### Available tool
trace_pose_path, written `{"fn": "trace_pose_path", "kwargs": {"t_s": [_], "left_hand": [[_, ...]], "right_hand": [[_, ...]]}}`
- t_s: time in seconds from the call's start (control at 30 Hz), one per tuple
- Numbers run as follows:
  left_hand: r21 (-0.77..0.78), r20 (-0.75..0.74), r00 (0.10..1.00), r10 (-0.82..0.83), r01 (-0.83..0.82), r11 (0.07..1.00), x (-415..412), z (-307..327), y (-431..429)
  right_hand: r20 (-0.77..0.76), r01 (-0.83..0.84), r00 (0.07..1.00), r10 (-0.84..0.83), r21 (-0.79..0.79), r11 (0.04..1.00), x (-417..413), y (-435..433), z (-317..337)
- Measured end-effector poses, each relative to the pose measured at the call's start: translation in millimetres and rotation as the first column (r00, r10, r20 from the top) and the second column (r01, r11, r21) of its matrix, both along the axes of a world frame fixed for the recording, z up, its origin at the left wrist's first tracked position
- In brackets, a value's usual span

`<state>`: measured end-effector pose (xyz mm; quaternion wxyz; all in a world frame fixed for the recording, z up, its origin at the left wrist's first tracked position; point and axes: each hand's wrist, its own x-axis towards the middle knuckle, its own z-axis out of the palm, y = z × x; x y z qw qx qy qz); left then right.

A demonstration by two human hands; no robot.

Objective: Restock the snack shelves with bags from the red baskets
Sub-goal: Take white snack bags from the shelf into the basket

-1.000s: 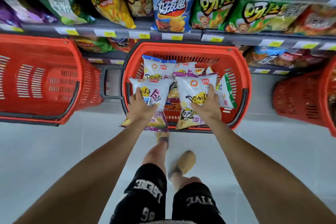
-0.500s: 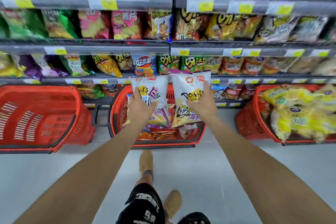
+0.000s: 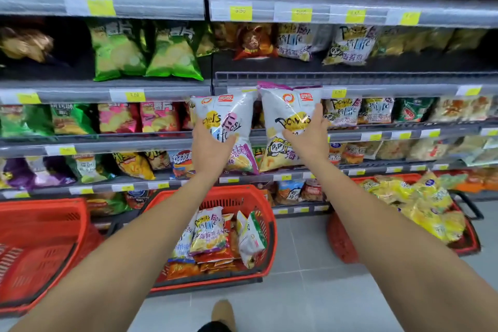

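In L hand (image 3: 211, 149): 1 white snack bag (image 3: 229, 112), upright, fingers curled round its middle. In R hand (image 3: 310, 137): 2nd white bag (image 3: 288, 113), held likewise, just beside. Below both hands: red basket (image 3: 266, 210) w/ more bags. Behind: snack shelves (image 3: 404, 81).

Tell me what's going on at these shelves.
A person is restocking snacks. The left hand holds one white snack bag and the right hand holds a second white bag. Both bags are held up side by side in front of the shelves, and neither is placed yet. Similar bags sit on the shelf just to the right. On the floor below, the middle red basket holds more bags, and the right red basket holds yellow ones.
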<state>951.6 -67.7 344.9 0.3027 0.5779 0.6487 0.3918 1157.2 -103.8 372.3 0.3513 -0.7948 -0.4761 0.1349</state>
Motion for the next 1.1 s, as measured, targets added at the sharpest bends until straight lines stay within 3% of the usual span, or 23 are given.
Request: {"fn": "trace_pose_path", "kwargs": {"t_s": [0.1, 0.5, 0.83, 0.97, 1.1], "left_hand": [[0.055, 0.025, 1.000, 0.012, -0.014, 0.998, 23, 26, 27], [0.104, 0.105, 0.990, -0.089, 0.078, 0.992, 127, 68, 110], [0.170, 0.033, 0.999, 0.032, -0.037, 0.985, 234, 78, 145], [0.178, -0.180, 0.976, 0.121, -0.089, 0.980, 272, 77, 156], [0.184, -0.159, 0.965, 0.210, -0.180, 0.966, 302, 83, 169]], "right_hand": [[-0.090, 0.095, 0.992, -0.089, 0.064, 0.993, 14, 26, 23], [-0.168, 0.255, 0.960, -0.226, 0.182, 0.950, 97, 83, 54], [-0.153, 0.277, 0.957, -0.245, 0.238, 0.931, 208, 133, 59], [-0.079, 0.267, 0.963, -0.258, 0.146, 0.953, 242, 147, 47], [-0.071, 0.234, 0.972, -0.224, 0.215, 0.948, 260, 156, 39]]}}
